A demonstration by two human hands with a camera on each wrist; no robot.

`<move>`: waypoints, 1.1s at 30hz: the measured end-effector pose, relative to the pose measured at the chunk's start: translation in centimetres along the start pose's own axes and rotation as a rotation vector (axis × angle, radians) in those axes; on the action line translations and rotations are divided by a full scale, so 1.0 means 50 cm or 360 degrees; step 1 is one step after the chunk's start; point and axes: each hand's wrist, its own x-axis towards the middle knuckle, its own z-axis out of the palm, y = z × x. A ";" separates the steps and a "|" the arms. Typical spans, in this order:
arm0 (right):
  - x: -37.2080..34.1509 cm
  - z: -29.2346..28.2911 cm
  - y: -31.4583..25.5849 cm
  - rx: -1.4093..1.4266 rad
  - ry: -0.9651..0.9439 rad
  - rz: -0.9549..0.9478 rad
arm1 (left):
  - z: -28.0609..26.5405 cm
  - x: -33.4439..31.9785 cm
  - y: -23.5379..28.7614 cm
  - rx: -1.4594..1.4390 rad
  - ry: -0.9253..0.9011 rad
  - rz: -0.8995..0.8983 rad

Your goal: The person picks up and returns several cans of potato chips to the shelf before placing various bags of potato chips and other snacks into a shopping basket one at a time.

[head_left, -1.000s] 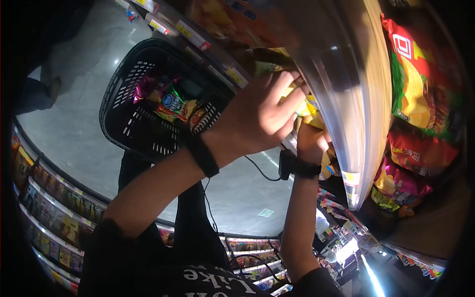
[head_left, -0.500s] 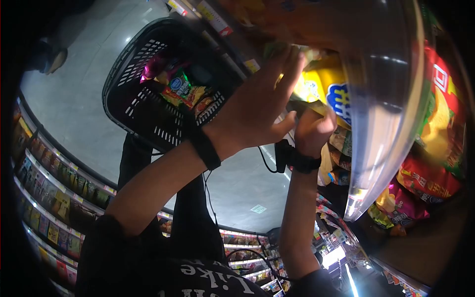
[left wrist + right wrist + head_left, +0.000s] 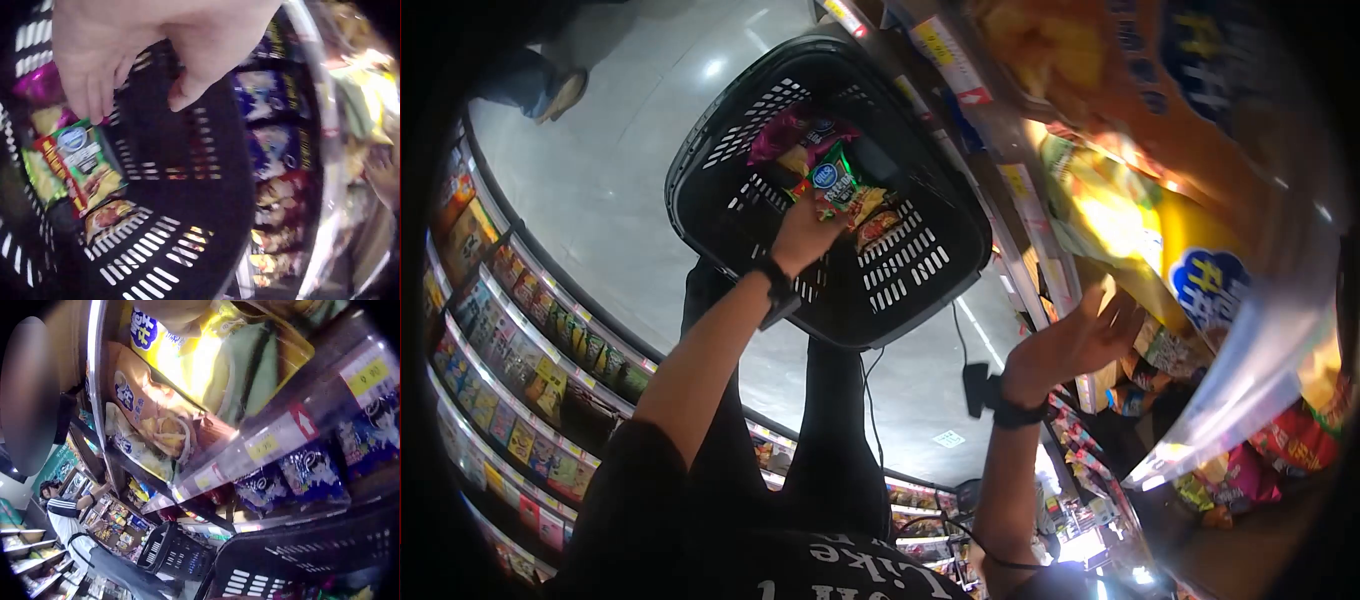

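Note:
My left hand (image 3: 805, 235) reaches down into a black shopping basket (image 3: 945, 225), over the snack bags lying in it. In the left wrist view its fingers and thumb are apart, with the fingertips right at the top of a green-and-red snack bag (image 3: 87, 165). A shiny purple bag (image 3: 40, 84) and a smaller bag (image 3: 109, 219) lie beside that one. My right hand (image 3: 1080, 345) is raised at the shelf with loosely bent fingers. It overlaps a large yellow snack bag (image 3: 175, 356) in the right wrist view, where only part of the hand shows.
A shelf edge with price labels (image 3: 262, 447) runs beside the basket. Above it stands an orange bag (image 3: 140, 400); blue packets (image 3: 306, 478) sit below. Another person (image 3: 69, 515) and a second basket (image 3: 178, 550) are farther along the aisle. Stocked shelves (image 3: 530, 360) line the opposite side.
My left hand has left the yellow bag at the shelf and moved down and left into the basket. The right hand has shifted slightly right, and the head view has turned toward the basket.

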 end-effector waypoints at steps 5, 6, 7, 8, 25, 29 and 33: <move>-0.160 -0.058 0.069 -0.0121 0.0126 0.0332 | 0.034 0.152 -0.312 -0.0370 0.0309 -0.0228; -0.188 -0.073 0.084 -0.0160 0.0107 0.0424 | 0.060 0.170 -0.355 -0.0456 0.0476 -0.0270; -0.220 -0.091 0.101 -0.0128 0.0024 0.0424 | 0.076 0.173 -0.315 -0.0442 0.0504 -0.0428; -0.253 -0.115 0.118 -0.0114 -0.0067 0.0433 | 0.104 0.194 -0.351 -0.0562 0.0479 -0.0326; -0.263 -0.317 0.012 0.0198 -0.0515 0.0851 | 0.060 0.037 -0.214 -0.0556 0.0294 -0.0879; -0.283 -0.359 0.060 0.0089 -0.0520 0.0880 | 0.087 0.077 -0.256 -0.0361 0.0319 -0.0846; -0.349 -0.385 0.163 -0.0099 -0.0472 0.0993 | 0.110 0.267 -0.518 0.0695 -0.0204 -0.0174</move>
